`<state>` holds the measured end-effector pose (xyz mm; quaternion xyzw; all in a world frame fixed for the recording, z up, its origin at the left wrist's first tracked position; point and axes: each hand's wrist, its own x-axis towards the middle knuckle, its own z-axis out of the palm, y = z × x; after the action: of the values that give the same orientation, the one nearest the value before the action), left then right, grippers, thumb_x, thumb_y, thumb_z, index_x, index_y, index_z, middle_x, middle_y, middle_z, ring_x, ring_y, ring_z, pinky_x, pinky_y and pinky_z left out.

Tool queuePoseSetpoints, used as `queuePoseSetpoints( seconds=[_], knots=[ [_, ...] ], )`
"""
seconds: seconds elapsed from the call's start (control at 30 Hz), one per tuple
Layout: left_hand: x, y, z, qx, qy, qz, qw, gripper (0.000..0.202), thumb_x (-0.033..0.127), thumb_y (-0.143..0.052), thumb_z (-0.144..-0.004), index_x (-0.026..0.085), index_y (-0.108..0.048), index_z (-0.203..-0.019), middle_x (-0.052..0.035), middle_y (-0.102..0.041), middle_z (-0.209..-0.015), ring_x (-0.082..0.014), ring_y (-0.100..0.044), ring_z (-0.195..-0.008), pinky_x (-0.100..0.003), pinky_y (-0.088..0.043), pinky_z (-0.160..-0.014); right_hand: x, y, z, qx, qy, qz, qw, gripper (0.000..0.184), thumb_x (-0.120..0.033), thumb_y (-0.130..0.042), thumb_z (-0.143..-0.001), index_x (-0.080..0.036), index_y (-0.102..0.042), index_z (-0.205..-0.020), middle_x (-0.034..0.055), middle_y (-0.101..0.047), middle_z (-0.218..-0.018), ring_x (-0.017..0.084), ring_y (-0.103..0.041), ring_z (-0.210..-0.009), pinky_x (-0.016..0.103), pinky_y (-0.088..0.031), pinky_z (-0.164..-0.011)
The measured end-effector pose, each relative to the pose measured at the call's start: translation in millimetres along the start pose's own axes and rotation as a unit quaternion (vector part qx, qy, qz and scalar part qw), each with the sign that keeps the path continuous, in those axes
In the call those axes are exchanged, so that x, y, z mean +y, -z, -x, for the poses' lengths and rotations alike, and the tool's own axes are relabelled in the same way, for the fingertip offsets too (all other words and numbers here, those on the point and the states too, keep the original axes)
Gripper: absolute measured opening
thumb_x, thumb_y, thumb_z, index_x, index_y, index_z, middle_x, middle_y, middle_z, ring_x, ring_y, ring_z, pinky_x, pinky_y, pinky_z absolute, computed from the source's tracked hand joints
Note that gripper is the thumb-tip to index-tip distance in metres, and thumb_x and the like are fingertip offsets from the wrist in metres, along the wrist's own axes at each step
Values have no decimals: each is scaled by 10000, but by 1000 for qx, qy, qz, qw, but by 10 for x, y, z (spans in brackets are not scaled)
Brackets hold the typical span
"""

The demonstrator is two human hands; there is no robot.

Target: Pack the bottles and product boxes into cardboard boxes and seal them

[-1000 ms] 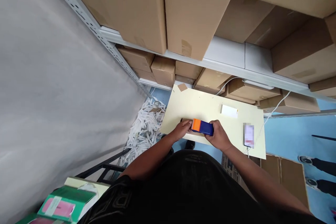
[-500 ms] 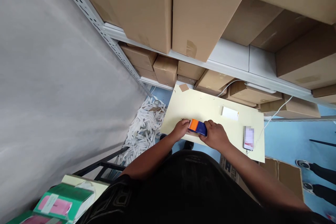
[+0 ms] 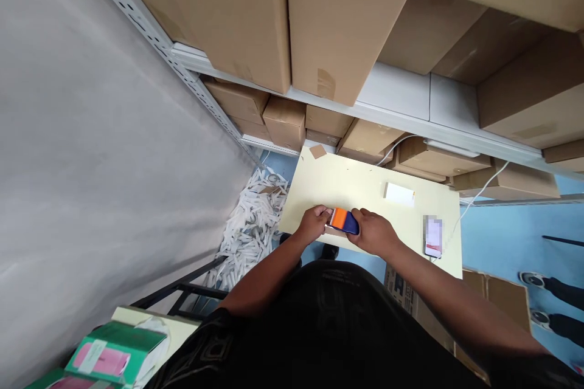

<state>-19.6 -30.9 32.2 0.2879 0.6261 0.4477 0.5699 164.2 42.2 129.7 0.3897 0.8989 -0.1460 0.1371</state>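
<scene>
Standing at the far side, the shelf (image 3: 396, 92) overlooks the tabletop (image 3: 347, 187), above whose near edge the right hand (image 3: 374, 233) pinches the orange-blue object (image 3: 343, 220) by its right end between its fingers, the left hand (image 3: 314, 223) with fingers bent at its left end, grip unclear.

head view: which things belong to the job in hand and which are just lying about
In use, it seems:
orange-and-blue tool, held in the right hand
brown piece, partly hidden, by the left hand

Apparently just lying about:
white box
phone
cardboard scrap
white strips
green box
</scene>
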Motion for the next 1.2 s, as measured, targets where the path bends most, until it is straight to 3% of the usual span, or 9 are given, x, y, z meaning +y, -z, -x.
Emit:
queuePoseSetpoints(
  seconds=[0.17,0.4,0.53,0.7,0.87,0.93,1.0,1.1,1.2],
  knots=[
    [37,253,121,47,-72,-97,992,296,426,-541,-943,197,-683,-820,8,-678,-687,-158,-648,-665,-263,-469,-651,16,70,63,-7,14,0,1000,380,-420,-656,-842,-226,-594,-1162,89,-683,-993,259,-650,-838,324,-419,-720],
    [-102,766,231,127,-35,-190,973,288,398,-528,-927,218,-671,-753,14,-685,-645,-178,-649,-681,-278,-451,-680,-36,130,122,-60,10,30,998,382,-428,-606,-886,-206,-591,-1196,93,-681,-1035,260,-662,-875,332,-438,-747],
    [-316,723,141,157,-23,-209,965,317,407,-497,-948,218,-637,-734,6,-676,-658,-180,-647,-699,-281,-447,-705,-142,116,78,-82,3,60,995,423,-419,-608,-890,-194,-563,-1245,109,-674,-1095,273,-665,-929,344,-447,-784],
    [-642,485,-106,152,-24,-272,950,305,359,-446,-993,219,-594,-766,-23,-655,-754,-193,-632,-795,-306,-450,-775,-238,66,-22,-97,-15,89,991,437,-428,-610,-895,-188,-562,-1258,133,-672,-1127,292,-663,-956,357,-458,-793],
    [-844,413,-189,135,20,-271,953,260,396,-542,-955,165,-612,-1054,-67,-665,-917,-211,-650,-855,-353,-510,-817,-248,31,-59,-101,-23,94,990,442,-418,-609,-880,-183,-566,-1252,133,-673,-1115,298,-670,-942,365,-465,-782],
    [-808,468,-147,112,-1,-280,953,392,321,-588,-905,134,-567,-1248,-116,-672,-1087,-221,-671,-932,-378,-534,-862,-247,25,-59,-104,-29,92,990,428,-415,-608,-876,-179,-574,-1231,136,-675,-1103,300,-673,-935,367,-467,-780],
    [-695,526,-78,45,-100,-312,944,608,236,-595,-857,144,-462,-1443,-167,-589,-1373,-251,-634,-1177,-412,-506,-1011,-248,24,-57,-108,-33,88,990,418,-417,-600,-880,-179,-575,-1223,141,-673,-1105,303,-675,-939,375,-469,-786],
    [-467,523,1,-86,-267,-400,873,993,297,-708,-768,168,-224,-1625,-171,-275,-1678,-337,-328,-1517,-474,-312,-1228,-249,31,-59,-109,-34,85,990,422,-422,-580,-894,-179,-568,-1239,152,-670,-1124,308,-675,-953,386,-474,-800],
    [-325,401,-19,-153,-292,-497,802,1227,517,-810,-689,140,-144,-1649,-208,-212,-1699,-411,-200,-1561,-552,-191,-1255,-243,34,-71,-109,-28,87,990,422,-415,-580,-890,-172,-569,-1235,153,-671,-1125,308,-677,-952,388,-483,-792]
  ],
)
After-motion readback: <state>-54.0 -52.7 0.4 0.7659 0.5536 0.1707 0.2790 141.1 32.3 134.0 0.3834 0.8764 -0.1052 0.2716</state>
